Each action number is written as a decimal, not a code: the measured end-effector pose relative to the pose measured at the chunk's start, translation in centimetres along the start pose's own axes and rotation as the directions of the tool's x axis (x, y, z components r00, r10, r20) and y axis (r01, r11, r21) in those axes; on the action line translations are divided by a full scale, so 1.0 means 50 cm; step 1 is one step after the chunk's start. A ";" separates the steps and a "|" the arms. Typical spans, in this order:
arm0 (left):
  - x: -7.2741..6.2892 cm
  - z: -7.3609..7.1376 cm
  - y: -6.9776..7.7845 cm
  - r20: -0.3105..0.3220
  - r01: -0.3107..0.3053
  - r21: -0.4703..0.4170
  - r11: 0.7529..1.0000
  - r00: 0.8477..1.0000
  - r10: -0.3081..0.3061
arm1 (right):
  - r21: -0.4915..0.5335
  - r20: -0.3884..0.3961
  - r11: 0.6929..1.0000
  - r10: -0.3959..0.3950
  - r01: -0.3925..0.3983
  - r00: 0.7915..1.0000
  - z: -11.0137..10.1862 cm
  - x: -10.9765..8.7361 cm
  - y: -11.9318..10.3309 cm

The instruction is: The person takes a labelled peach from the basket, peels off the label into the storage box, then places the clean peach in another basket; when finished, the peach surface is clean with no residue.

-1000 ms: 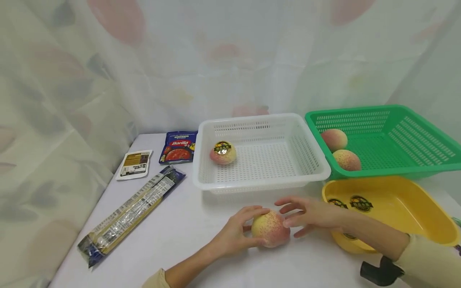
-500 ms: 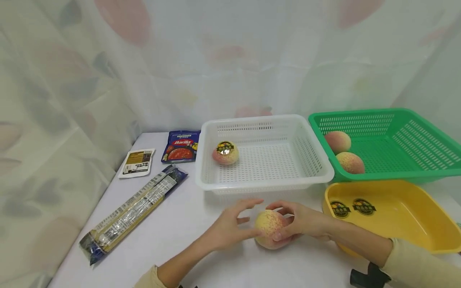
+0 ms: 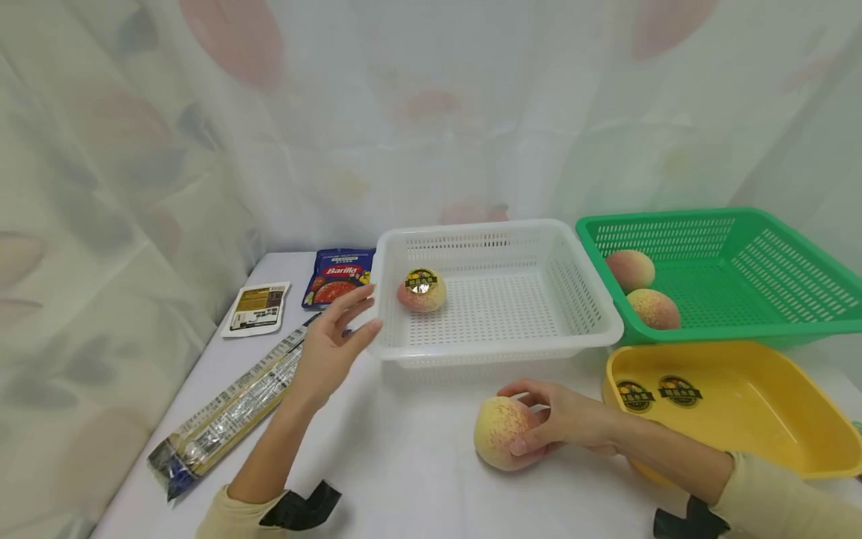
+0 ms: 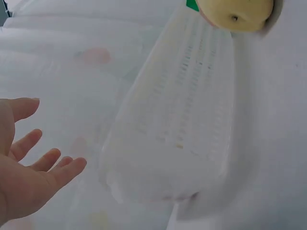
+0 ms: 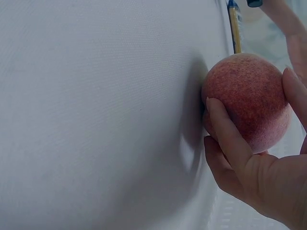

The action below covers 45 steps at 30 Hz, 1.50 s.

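Observation:
A yellow and pink peach [image 3: 500, 434] is on the white tabletop, and my right hand [image 3: 569, 419] grips it from its right side. In the right wrist view the fingers and thumb curl round the peach's red side [image 5: 247, 98]. My left hand [image 3: 331, 348] is raised at the left end of the white basket [image 3: 494, 350], fingers spread and holding nothing; the left wrist view shows the same open left hand [image 4: 33, 177]. Inside the white basket lies another peach [image 3: 423, 292] with a black label on top.
A green basket [image 3: 720, 329] with two peaches [image 3: 653, 308] stands at the back right. In front of it is a yellow basin [image 3: 754, 389] bearing dark labels. To the left lie a long packet [image 3: 236, 400], a blue Barilla pouch [image 3: 339, 273] and a small white pouch [image 3: 257, 308].
My left hand has let go of the peach and moved left and away to the white basket's left end. My right hand has closed round the peach, which stays nearly in place.

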<state>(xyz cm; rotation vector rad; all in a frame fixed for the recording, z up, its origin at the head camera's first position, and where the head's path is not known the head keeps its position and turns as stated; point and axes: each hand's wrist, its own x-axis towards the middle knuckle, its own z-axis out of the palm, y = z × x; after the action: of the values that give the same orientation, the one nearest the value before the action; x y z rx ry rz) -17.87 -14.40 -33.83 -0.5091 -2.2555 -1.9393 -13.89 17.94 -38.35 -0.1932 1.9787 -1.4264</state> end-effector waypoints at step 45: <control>0.019 -0.019 -0.090 0.193 0.378 -0.019 0.926 0.910 -0.368 | -0.290 -0.126 0.932 -0.260 0.216 0.957 -0.441 -0.137 -0.158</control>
<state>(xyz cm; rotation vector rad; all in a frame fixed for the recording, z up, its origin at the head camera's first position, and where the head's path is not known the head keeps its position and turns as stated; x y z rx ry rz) -20.37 -15.71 -37.57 -0.2887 -2.5812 -2.2174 -23.96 35.47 -24.71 -0.4697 2.3524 -1.3435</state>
